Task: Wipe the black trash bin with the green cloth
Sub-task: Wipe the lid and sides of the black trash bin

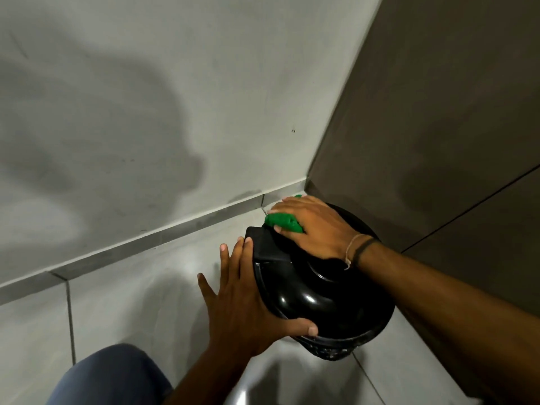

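The black trash bin [315, 290] stands on the tiled floor [122, 302] in the wall corner. The right hand [318, 226] presses the green cloth [282, 222], bunched under its fingers, on the lid at 12 o'clock. The left hand [245, 302], spread wide, braces the bin's side at 9 o'clock.

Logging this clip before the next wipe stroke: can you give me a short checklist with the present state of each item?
1. Cloth under the right hand: ok.
2. Cloth touching the bin lid: ok.
3. Left hand steadying the bin's side, thumb on the rim: ok.
4. Bin standing on the floor: ok.
5. Room for a stroke toward the wall: cannot tell.
6. Lid already clean: cannot tell.
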The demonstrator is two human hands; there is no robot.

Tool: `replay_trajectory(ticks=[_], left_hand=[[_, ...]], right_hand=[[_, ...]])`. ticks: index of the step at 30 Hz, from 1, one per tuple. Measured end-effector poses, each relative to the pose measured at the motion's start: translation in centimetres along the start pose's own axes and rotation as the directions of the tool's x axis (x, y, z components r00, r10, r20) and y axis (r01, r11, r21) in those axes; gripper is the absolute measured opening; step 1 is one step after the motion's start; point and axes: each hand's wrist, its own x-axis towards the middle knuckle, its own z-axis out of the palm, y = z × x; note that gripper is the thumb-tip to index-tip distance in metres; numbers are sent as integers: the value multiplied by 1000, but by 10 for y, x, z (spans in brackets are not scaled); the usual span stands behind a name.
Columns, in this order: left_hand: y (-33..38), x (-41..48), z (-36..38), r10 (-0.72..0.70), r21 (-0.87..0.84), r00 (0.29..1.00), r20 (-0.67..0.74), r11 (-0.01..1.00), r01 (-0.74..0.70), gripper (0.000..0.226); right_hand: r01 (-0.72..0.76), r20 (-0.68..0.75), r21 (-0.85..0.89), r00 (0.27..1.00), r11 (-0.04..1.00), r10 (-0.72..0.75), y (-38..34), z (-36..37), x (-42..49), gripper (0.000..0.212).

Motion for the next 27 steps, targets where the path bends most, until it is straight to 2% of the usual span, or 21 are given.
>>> replay_trajectory(ticks=[2,7,12,16,19,23,27], left_hand=[[1,0,-1,0,4,1000,-7,1000,0,183],[1,0,-2,5,17,1000,-17,1000,-5,182],[1,-1,-1,12,14,1000,-13,1000,-11,183],[3,-1,-2,5,7,999,-36,1000,-4,181],[3,-2,-2,10,41,1000,-14,999,-10,174],[-1,-1,1,21,104,1000,6,994,-22,163],[7,-1,2,10,38,1000,-14,999,-9,177]], right_hand=[[9,-9,-5,1000,1000,-10,-7,6,-8,54],[156,51,-132,987,979,-151,-20,19,-48,67],[18,-31,-64,999,998,-20,-35,12,-15,59],[136,-2,-114,991,984,-137,-42,28,-68,71],[207,32,-223,978,952,-205,-48,33,-84,70],[241,99,-304,970,922,-221,-61,32,-71,70],[225,118,-325,973,918,-197,-39,24,-96,74]])
